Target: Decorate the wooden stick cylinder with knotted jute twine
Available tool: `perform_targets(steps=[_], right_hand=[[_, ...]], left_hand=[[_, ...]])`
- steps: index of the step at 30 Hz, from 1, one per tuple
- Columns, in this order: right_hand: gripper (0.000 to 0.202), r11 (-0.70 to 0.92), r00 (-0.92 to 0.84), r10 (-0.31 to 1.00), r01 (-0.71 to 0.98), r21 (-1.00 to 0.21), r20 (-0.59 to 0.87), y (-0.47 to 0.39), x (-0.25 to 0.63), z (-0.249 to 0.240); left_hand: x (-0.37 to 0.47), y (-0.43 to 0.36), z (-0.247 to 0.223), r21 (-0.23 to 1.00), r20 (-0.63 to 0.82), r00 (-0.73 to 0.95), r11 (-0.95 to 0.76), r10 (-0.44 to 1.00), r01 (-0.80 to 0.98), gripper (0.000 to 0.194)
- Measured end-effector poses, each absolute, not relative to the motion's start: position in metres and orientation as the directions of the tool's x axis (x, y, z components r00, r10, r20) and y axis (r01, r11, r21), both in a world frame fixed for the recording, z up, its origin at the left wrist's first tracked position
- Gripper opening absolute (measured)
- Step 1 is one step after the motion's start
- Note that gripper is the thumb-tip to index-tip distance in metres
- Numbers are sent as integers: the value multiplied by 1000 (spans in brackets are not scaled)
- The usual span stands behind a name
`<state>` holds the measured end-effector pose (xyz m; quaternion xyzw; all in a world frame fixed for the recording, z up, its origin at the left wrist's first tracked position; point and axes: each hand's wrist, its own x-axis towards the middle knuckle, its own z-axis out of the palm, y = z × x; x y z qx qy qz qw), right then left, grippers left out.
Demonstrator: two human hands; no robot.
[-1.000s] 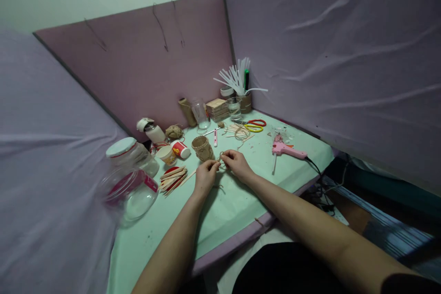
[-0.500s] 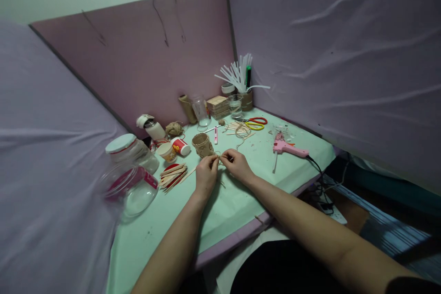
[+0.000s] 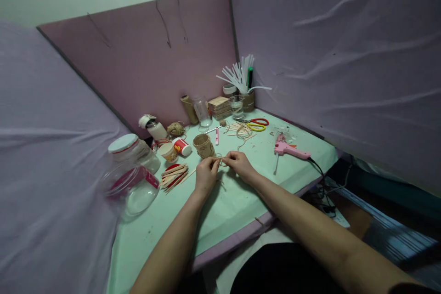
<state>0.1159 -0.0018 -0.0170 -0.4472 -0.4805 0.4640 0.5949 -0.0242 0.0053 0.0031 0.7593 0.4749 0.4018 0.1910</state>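
Note:
Thin brown twine (image 3: 221, 158) runs between my two hands, low over the table near its middle. My left hand (image 3: 207, 172) pinches one part of it, fingertips pressed together. Just to the right, my right hand (image 3: 240, 165) pinches the twine too, thumb against forefinger. Right behind my left hand stands a small brown cup (image 3: 202, 145) with a braided rim; its lower part is partly hidden by the hand. A loose twine end hangs below my fingers.
At the right lies a pink glue gun (image 3: 289, 149) with a cord. Scissors (image 3: 258, 124), a pink cutter (image 3: 217, 136) and a twine ball (image 3: 176, 129) lie farther back. Wooden sticks (image 3: 174, 177), a red paper cup (image 3: 182, 147) and clear jars (image 3: 138, 193) are at the left.
My hands have moved slightly apart at the fingertips, with twine still pinched in both. The whole view has shifted slightly.

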Motion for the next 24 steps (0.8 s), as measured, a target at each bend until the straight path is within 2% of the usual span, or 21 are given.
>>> perform_targets(steps=[7,12,16,24], right_hand=[[25,121,137,986,-210,-970,93,-1,114,-18],[26,184,153,973,-41,-982,175,-4,113,-20],[21,240,108,963,81,-967,248,-7,112,-20],[17,317,168,925,149,-937,340,-10,112,-17]], left_hand=[[-29,11,2,664,430,246,-489,869,566,13],[-30,12,2,671,450,219,-489,866,557,13],[-30,10,3,623,506,253,-552,825,554,14],[-29,8,2,586,500,300,-573,812,573,16]])
